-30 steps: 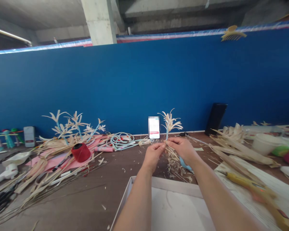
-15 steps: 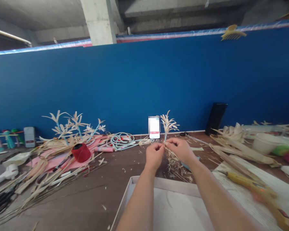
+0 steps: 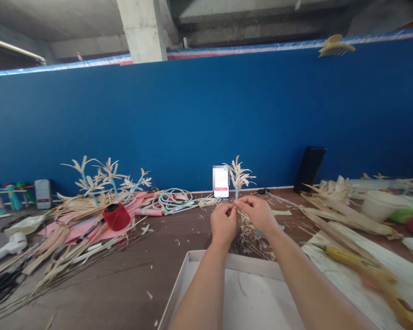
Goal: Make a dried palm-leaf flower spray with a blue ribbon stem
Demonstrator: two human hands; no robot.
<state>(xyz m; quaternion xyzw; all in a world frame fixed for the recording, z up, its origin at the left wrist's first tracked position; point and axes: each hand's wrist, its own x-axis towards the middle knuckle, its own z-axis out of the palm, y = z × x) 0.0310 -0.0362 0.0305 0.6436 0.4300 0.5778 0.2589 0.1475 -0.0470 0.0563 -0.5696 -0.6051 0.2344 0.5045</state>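
A straw-coloured flower (image 3: 239,174) with long thin petals and a pale blue stem stands upright above my fingertips. My left hand (image 3: 224,222) pinches the lower end of its stem. Against it, my right hand (image 3: 258,212) is also closed on the stem, thumb and finger together. The exact grip point is hidden by the fingers. Below the hands lies a heap of straw scraps (image 3: 253,240). Just behind the left hand a phone with a lit screen (image 3: 221,182) leans upright.
A shallow white box (image 3: 258,288) sits under my forearms. To the left are finished straw flowers (image 3: 112,176), a red thread spool (image 3: 116,217) and coiled blue cord (image 3: 174,200). A yellow glue gun (image 3: 361,266), dry husks (image 3: 358,215) and a black block (image 3: 309,169) are on the right.
My left hand has turned slightly and shifted a little to the right, closer to the right hand. The flower head has rotated slightly. Both hands still pinch the stem.
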